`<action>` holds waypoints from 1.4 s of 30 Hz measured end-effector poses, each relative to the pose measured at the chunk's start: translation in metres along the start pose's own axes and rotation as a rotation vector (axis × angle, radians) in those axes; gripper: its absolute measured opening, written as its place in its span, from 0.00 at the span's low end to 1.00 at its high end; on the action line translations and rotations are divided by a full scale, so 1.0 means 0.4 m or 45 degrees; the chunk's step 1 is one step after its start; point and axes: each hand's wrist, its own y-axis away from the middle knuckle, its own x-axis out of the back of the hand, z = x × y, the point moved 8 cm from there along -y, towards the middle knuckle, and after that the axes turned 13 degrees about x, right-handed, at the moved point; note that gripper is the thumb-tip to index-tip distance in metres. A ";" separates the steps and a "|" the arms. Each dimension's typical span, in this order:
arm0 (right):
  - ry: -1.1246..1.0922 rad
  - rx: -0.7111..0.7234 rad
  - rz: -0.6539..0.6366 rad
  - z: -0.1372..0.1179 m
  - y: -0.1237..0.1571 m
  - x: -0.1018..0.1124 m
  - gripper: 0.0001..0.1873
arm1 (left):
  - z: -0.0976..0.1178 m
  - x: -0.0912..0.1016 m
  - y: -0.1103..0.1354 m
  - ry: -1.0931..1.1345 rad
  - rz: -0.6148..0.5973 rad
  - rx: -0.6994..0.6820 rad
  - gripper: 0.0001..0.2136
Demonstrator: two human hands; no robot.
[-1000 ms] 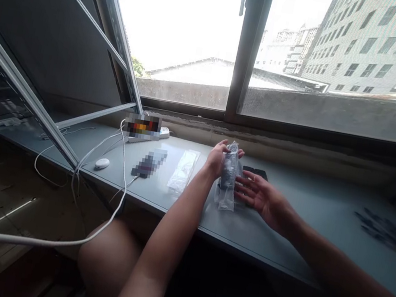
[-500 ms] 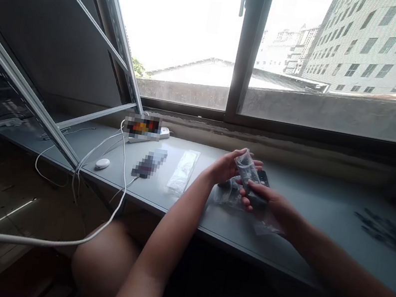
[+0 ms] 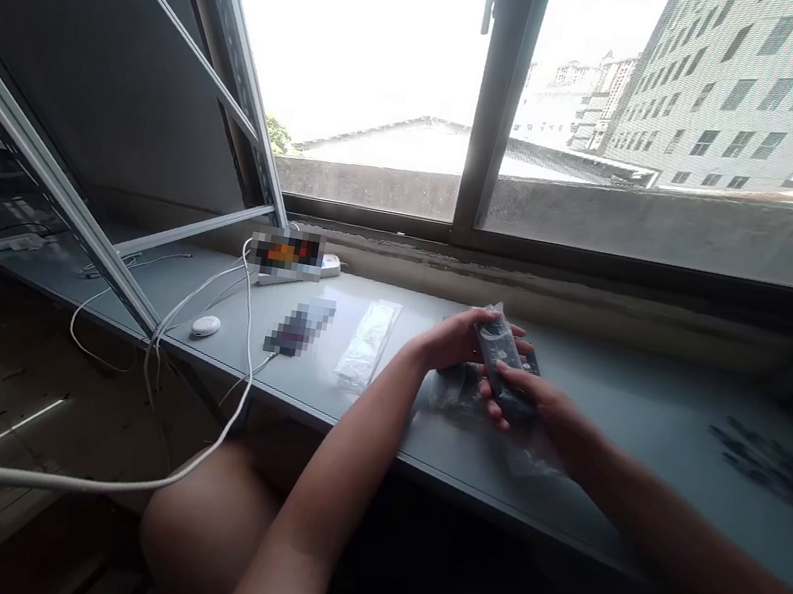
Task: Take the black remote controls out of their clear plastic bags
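Note:
Both my hands hold a clear plastic bag with a dark object inside (image 3: 500, 355) just above the grey sill-like table (image 3: 620, 416). My left hand (image 3: 454, 339) grips the bag's upper end with curled fingers. My right hand (image 3: 535, 401) is closed around its lower part, and loose plastic trails under that hand toward the table's front edge. A second crumpled bag with dark contents (image 3: 453, 388) lies on the table below my left hand. A dark flat object lies partly hidden behind the held bag.
An empty clear bag (image 3: 368, 341) and a small blurred dark item (image 3: 300, 327) lie to the left. Further left are a white round device (image 3: 205, 326), white cables (image 3: 212, 307) and a power strip (image 3: 293, 257). A tilted metal frame (image 3: 76, 213) leans at left. Dark items (image 3: 779, 463) lie far right.
The bag stood upright in my left hand with my right hand open beside it. It has since tilted toward the right, and my right hand has closed on its lower part.

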 end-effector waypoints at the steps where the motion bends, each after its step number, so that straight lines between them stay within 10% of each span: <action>1: 0.003 -0.005 -0.001 0.001 0.000 -0.001 0.09 | 0.001 0.001 0.000 -0.001 0.009 -0.009 0.26; 18: 0.086 0.051 -0.023 0.013 -0.015 0.027 0.10 | 0.022 0.043 -0.007 0.016 0.236 -0.177 0.24; 33: 0.104 0.060 -0.014 0.008 -0.011 0.023 0.10 | 0.004 0.013 -0.017 0.003 -0.032 -0.098 0.28; 42: 0.115 0.065 -0.026 0.007 -0.014 0.026 0.10 | 0.030 0.026 0.001 -0.023 0.127 -0.228 0.29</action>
